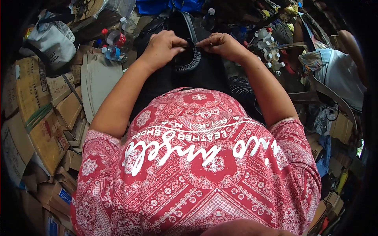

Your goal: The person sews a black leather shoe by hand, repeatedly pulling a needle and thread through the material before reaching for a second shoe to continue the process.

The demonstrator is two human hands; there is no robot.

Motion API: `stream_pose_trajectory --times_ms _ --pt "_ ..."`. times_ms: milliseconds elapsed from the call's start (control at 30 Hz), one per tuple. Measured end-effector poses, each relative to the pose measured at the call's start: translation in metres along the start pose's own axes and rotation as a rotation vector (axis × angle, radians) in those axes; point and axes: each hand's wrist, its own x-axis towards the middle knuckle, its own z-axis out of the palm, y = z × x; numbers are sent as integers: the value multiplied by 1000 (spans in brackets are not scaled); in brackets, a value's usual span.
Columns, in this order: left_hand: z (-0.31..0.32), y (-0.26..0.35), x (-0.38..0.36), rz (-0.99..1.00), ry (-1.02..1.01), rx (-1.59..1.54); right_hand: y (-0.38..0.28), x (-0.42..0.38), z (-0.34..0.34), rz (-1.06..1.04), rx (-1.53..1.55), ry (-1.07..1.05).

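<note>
A black leather shoe [191,65] with a gathered, stitched toe rests on my dark-clothed lap, its toe pointing toward me. My left hand [166,44] is closed in a pinch at the left side of the shoe's opening. From the other side, my right hand [221,44] pinches at the shoe's right edge, thumb and forefinger together. The two sets of fingertips nearly meet over the opening. Whatever lies between them is too thin and dark to make out. The shoe's inside is in deep shadow.
Flattened cardboard [37,110] is stacked along the left. Plastic bottles [113,52] lie beyond my left arm, and a cluster of clear bottles [271,51] is at right. A chair [328,88] draped with cloth stands on the far right. A white printed bag [53,41] sits upper left.
</note>
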Motion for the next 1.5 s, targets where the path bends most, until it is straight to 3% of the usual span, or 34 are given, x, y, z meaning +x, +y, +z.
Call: stream_pose_trajectory --times_ms 67,100,167,333,400,600,833,967,1033,1100,1200,1333,1433,1500 --pt "-1 4 -12 -132 68 -28 0 -5 5 31 36 81" --pt "-1 4 -14 -313 -14 -83 4 -4 8 31 37 81" --pt "3 4 -14 -304 23 -87 12 -1 14 94 347 69" --pt "15 3 -9 -359 65 -138 11 2 15 139 495 46" --pt "16 4 -6 -474 -14 -167 10 4 16 138 504 42" --pt "21 10 4 -488 -31 -127 4 8 20 163 553 72" --pt "15 8 12 -503 -98 -267 4 18 21 195 231 110" --pt "0 15 20 -360 -167 -139 -5 18 16 227 68 113" --pt "-2 16 19 -304 -184 -37 -5 20 14 208 129 84" --pt "-1 15 15 -120 -110 166 -5 20 12 186 185 64" --pt "-9 12 5 -66 -102 230 0 14 5 163 250 62" --pt "-13 14 -5 -121 -124 191 18 2 1 188 459 26" --pt "-6 16 0 -170 -148 129 23 -6 10 25 294 128" --pt "-3 19 3 -352 -204 -172 25 -17 20 -30 175 286"
